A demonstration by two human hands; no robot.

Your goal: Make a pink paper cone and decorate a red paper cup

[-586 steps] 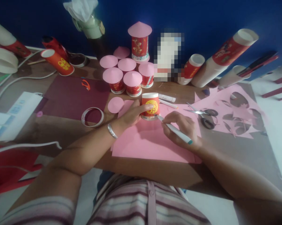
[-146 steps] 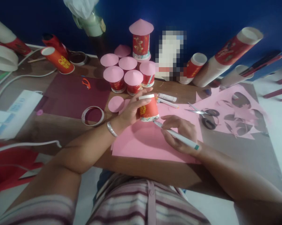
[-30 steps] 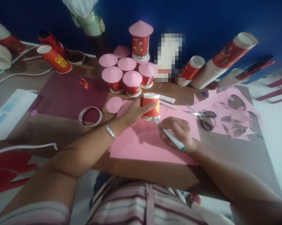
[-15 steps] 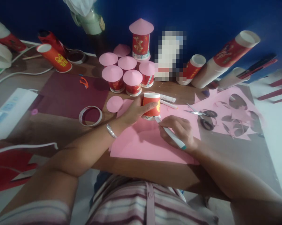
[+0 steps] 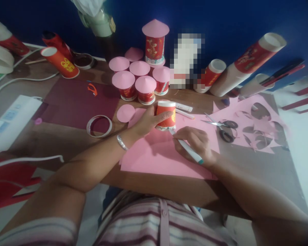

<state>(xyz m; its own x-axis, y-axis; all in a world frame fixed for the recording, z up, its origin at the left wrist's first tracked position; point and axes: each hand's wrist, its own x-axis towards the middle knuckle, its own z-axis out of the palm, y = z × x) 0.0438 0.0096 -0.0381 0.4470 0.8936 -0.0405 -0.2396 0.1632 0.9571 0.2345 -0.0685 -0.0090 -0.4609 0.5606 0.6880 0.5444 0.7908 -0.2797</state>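
Observation:
My left hand point(image 5: 150, 120) is wrapped round a red paper cup point(image 5: 165, 114) with a white rim and a yellow print, steadying it above pink paper sheets point(image 5: 149, 157). Between the fingers of my right hand point(image 5: 193, 141) is a white marker point(image 5: 190, 150) with a green end. Its tip meets the cup's white lower edge, where small dark wavy marks show. Behind the cup lie a white capped marker point(image 5: 183, 107) and another white pen point(image 5: 185, 113). A pink paper disc point(image 5: 126, 113) rests left of my left hand.
Several red cups with pink cone tops point(image 5: 145, 85) stand at the back. Scissors point(image 5: 224, 130) and cut pink scraps point(image 5: 261, 126) lie to the right. On the left are a tape roll point(image 5: 99, 126), an orange tool point(image 5: 92, 89) and a white power strip point(image 5: 14, 123). Tall tubes point(image 5: 248, 65) lean back right.
Both hands keep their hold on the cup and the marker, with the marker tip at the cup's lower edge. The whole view has shifted very slightly.

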